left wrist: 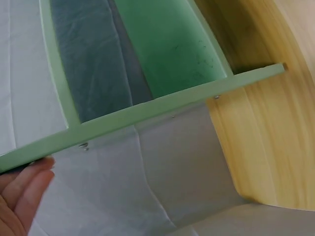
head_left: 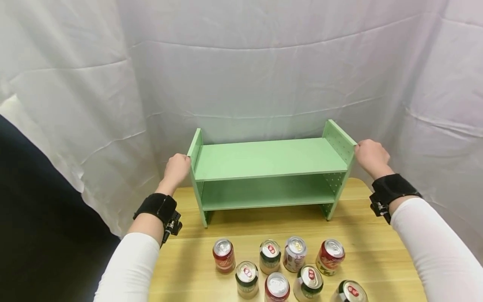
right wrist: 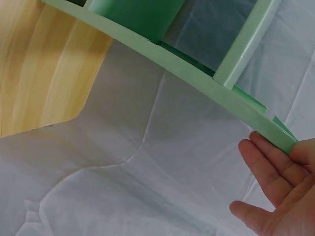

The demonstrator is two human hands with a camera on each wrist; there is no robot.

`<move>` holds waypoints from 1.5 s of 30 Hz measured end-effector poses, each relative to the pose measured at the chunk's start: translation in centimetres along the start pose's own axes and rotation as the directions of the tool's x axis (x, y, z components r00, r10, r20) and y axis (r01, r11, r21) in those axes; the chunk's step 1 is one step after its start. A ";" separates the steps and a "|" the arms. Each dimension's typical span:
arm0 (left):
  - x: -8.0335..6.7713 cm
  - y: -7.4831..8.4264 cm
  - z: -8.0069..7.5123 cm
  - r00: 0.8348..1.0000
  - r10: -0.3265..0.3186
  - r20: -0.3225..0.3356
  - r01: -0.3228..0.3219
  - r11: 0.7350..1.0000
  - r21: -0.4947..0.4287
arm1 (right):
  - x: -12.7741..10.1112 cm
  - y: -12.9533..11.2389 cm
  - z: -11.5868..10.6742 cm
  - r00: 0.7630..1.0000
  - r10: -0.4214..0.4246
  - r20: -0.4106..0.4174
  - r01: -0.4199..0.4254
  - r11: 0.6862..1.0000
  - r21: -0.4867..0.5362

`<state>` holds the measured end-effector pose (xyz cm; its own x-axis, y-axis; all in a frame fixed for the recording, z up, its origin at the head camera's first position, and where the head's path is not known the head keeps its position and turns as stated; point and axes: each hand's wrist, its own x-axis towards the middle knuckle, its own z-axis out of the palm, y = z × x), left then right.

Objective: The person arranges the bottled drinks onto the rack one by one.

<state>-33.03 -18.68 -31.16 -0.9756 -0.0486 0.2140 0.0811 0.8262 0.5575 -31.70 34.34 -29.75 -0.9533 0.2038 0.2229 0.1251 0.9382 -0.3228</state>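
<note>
A light green two-tier shelf [head_left: 260,158] stands at the back of the wooden table, both its boards bare. My left hand [head_left: 177,170] holds the upper front corner of its left side panel [head_left: 194,147]. In the left wrist view, fingers [left wrist: 30,189] lie against that panel's outer face. On the other side, my right hand [head_left: 372,157] grips the top corner of the right side panel [head_left: 339,140]. The right wrist view shows the thumb at the panel's edge and fingers [right wrist: 268,169] along its outer face, with one finger spread away from it.
Several drink cans stand upright on the table [head_left: 177,268] in front of the shelf, among them a red can [head_left: 224,256], a white can [head_left: 295,255] and a dark green and gold can [head_left: 247,280]. A pale curtain [head_left: 241,84] hangs behind and beside the table.
</note>
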 end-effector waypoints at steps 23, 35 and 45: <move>-1.6 1.5 -0.2 0.991 -0.123 0.056 0.119 0.990 0.071 | -0.7 0.7 -1.0 1.000 0.021 0.020 -0.020 0.999 -0.034; -1.6 1.8 -0.1 0.993 -0.102 0.066 0.097 0.993 0.070 | -1.0 1.4 -1.4 0.999 0.019 0.027 -0.017 0.999 -0.047; -1.8 2.1 -0.1 0.993 -0.095 0.073 0.091 0.994 0.055 | -1.4 1.4 -1.5 0.999 0.030 0.024 -0.029 0.998 -0.050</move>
<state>-31.06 -16.90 -30.35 -0.9912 -0.0858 0.1005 -0.0197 0.8477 0.5300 -29.73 35.79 -29.16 -0.9554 0.2254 0.1906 0.1664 0.9446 -0.2830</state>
